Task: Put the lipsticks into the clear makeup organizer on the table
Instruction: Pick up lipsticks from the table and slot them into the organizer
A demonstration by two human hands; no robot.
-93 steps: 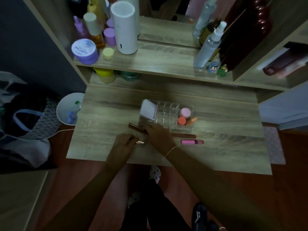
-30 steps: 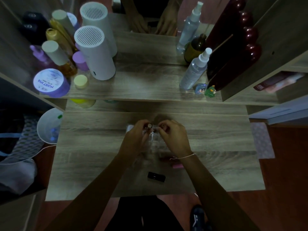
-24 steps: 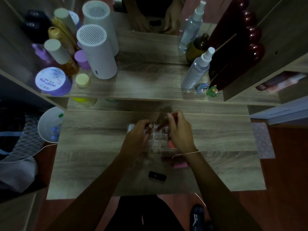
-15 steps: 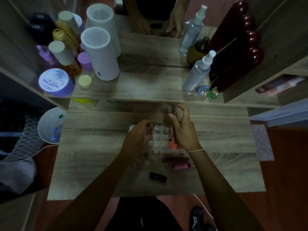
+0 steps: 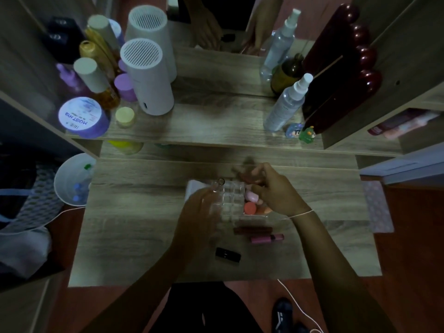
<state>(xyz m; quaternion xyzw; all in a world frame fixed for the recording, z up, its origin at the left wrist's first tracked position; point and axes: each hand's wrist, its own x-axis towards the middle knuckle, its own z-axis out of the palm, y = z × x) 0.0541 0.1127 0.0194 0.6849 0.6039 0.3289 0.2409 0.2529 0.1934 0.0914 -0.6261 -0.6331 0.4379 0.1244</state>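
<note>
Now the right hand (image 5: 276, 192) is pinching a dark red lipstick (image 5: 247, 176) over the far right corner of the clear makeup organizer (image 5: 230, 200), which is sitting mid-table (image 5: 144, 224); the left hand (image 5: 199, 210) is blurred, resting by the organizer's left side, and I cannot tell whether it is gripping. A gold-rimmed tube (image 5: 221, 181) is standing in a back cell. My advice: keep the lipstick upright, line it over an empty cell, steady the organizer while lowering. Compared with half a second back, the left hand is sliding away from that gold tube, and the right is lifting higher. Three lipsticks are waiting just in front: a brown tube (image 5: 252, 230), a pink tube (image 5: 266, 238), a black one (image 5: 227, 255)
</note>
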